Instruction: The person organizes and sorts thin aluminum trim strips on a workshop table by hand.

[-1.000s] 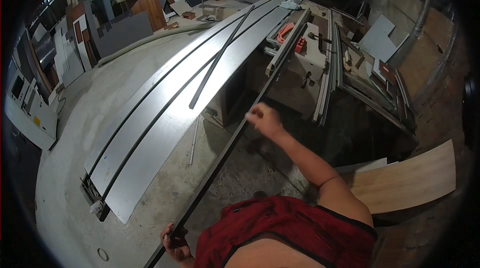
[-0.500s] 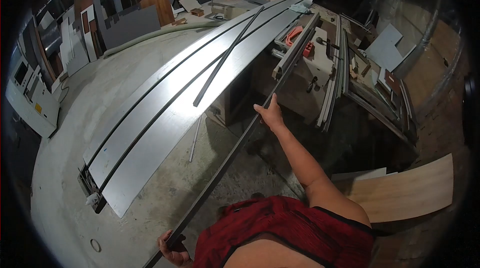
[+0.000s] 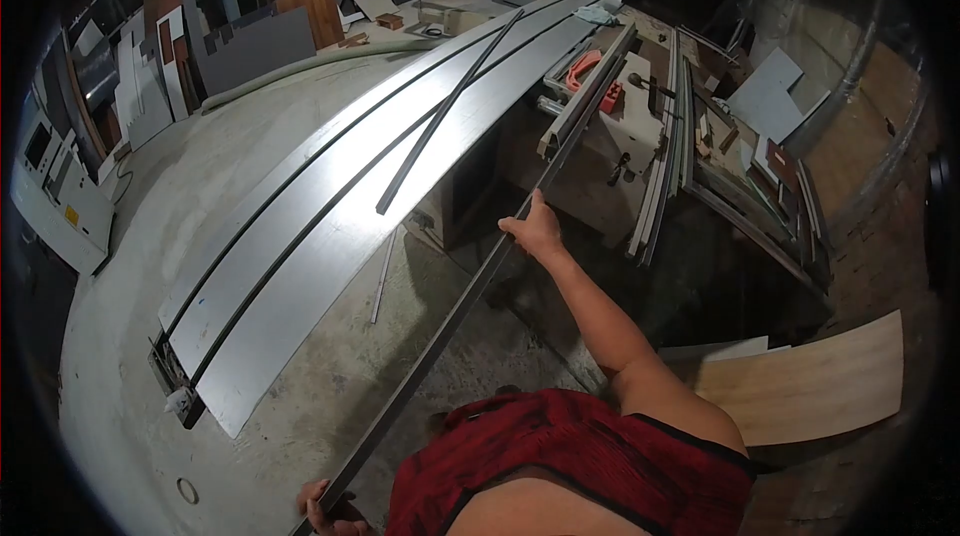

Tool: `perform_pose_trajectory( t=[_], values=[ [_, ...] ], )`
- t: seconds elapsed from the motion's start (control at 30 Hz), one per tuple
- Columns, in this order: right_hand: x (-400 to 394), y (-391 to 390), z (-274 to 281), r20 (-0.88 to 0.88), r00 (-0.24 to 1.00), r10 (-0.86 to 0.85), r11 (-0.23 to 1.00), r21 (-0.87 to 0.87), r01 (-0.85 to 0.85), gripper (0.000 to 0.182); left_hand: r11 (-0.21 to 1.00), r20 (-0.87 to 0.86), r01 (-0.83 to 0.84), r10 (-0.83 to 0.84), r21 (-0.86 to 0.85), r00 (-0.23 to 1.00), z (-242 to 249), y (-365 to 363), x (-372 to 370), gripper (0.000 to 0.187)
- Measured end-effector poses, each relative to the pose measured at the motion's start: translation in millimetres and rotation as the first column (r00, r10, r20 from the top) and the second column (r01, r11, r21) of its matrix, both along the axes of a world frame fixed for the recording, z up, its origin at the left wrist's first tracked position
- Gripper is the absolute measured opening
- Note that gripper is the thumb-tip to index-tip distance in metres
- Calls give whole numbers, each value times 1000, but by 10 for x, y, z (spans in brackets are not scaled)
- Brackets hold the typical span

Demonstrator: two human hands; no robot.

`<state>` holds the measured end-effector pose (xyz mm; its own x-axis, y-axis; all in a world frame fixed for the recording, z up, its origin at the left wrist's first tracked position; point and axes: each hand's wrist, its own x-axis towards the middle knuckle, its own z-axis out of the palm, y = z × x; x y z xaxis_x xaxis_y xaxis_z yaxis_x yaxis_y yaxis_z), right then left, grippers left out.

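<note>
Both hands grip a long dark strip (image 3: 455,306): left hand (image 3: 325,514) closed at bottom, right hand (image 3: 533,231) mid-frame, not yet laid on the table (image 3: 300,266).

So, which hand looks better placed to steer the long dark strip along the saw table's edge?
Probably the right. The right hand rests midway on the long thin dark strip, beside the long grey saw table. The left hand grips the near end at the picture's bottom edge, mainly supporting.

Long dark thin strip (image 3: 455,311) runs diagonally, held at both ends.
</note>
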<state>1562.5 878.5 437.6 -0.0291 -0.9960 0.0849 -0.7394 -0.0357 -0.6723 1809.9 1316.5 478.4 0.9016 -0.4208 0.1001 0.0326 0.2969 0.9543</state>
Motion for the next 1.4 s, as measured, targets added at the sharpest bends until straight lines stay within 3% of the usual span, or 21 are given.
perform_pose_trajectory(
  t=[0.07,0.13,0.17,0.27,0.37,0.4,0.43,0.53,0.57,0.67,0.83,1.13,1.23,1.33,1.4],
  values=[
    [24,65,29,-3,1000,27,1000,-14,-27,90,997,-70,-70,67,-44,995,90,-16,12,24],
    [55,172,75,-15,998,59,998,-33,-59,91,970,-178,-215,193,-114,965,-31,82,185,27],
    [69,227,103,-23,997,74,996,-47,-74,92,953,-144,-298,288,-53,947,-116,110,271,33],
    [98,361,91,-48,993,105,987,-115,-110,95,887,-263,-454,419,-89,869,-466,339,476,36],
    [126,513,178,-97,984,148,972,-169,-163,97,852,-88,-513,505,-110,858,-353,338,472,41],
    [133,572,274,-103,978,179,979,-83,-188,99,845,-45,-520,519,-123,854,-333,346,466,42],
    [148,654,413,-106,971,212,977,5,-213,100,823,128,-535,561,-192,818,-580,461,561,46],
    [147,734,531,-192,934,302,952,114,-284,102,878,235,-448,476,-166,847,-609,624,616,48],
    [136,737,545,-233,916,328,944,125,-306,102,814,84,-546,569,-196,818,-585,559,583,44],
    [85,707,610,-287,874,392,920,145,-364,100,836,-94,-521,513,-172,853,-312,407,485,37],
    [87,645,535,-338,848,408,913,157,-377,98,766,-309,-618,552,-177,774,-131,205,355,30],
    [31,573,479,-335,857,392,920,125,-372,94,703,-423,-687,574,-185,701,-136,171,275,26],
    [-24,495,425,-327,873,362,931,90,-353,92,798,-395,-560,450,-224,801,-272,231,231,23],
    [-64,415,447,-325,884,335,942,89,-323,90,795,-454,-552,407,-251,793,-383,193,197,22],
    [-88,324,360,-343,887,308,951,78,-300,89,852,-406,-427,290,-303,867,-545,211,195,18]
  ],
)
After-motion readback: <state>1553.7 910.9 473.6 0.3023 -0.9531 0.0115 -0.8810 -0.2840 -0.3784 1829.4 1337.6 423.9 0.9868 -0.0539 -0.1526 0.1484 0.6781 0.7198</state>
